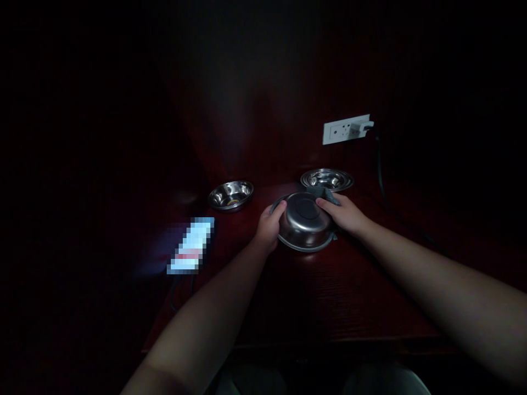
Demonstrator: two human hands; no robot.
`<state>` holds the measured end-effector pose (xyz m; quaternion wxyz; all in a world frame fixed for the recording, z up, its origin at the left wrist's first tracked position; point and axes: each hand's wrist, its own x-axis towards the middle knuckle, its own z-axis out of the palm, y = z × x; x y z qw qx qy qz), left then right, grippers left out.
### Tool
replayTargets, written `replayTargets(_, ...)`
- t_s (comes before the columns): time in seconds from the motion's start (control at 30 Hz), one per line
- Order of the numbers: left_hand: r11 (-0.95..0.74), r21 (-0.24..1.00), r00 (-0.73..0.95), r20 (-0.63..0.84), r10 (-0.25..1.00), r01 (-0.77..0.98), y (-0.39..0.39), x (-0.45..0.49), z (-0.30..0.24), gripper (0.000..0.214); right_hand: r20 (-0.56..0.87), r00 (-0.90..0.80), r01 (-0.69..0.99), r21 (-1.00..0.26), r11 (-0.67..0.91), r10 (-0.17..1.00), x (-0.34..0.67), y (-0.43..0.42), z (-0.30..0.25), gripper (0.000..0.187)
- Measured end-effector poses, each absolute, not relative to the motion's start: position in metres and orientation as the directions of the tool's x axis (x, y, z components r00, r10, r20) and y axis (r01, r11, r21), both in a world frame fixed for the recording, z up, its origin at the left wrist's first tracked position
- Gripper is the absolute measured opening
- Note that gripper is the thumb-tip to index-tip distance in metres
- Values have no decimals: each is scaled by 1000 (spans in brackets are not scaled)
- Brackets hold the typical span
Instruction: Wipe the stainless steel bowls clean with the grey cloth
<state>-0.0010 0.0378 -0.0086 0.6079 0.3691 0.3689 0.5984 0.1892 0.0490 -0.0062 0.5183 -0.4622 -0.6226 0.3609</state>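
Observation:
A shiny steel bowl (307,225) is tipped so that its underside faces me, above the dark red table. My left hand (269,226) grips its left rim, thumb on the outside and fingers hidden behind. On the right, my right hand (343,213) presses a dark grey cloth (325,194) against the bowl's upper right side, its thumb on the metal. Part of the cloth also shows below, by the right rim. Behind stand a steel bowl (231,196) at the left and wide-rimmed steel bowls (327,180), apparently stacked, at the right.
A lit phone-like screen (191,246), blurred out, lies at the table's left with a cable beneath. A white wall socket (346,129) holds a plug whose black cord (379,170) runs down to the table (313,307). The surroundings are very dark.

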Motion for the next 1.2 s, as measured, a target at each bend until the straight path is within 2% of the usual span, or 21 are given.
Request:
replayTargets(0.43,38,931,58,-18,998,-364,34,-2,-5,33,322,-173,30,-943,331,931,187,40,1,32)
replayTargets(0.7,53,926,115,-11,993,-374,35,-3,-7,37,309,-200,4,-949,316,930,187,39,1,37)
replayTargets(0.97,73,916,132,-22,991,-394,37,-5,-8,32,325,-223,26,-940,339,919,189,39,3,34)
replayTargets(1.2,121,906,143,-68,987,-406,35,-5,-7,34,267,-173,5,-962,272,948,187,36,8,30)
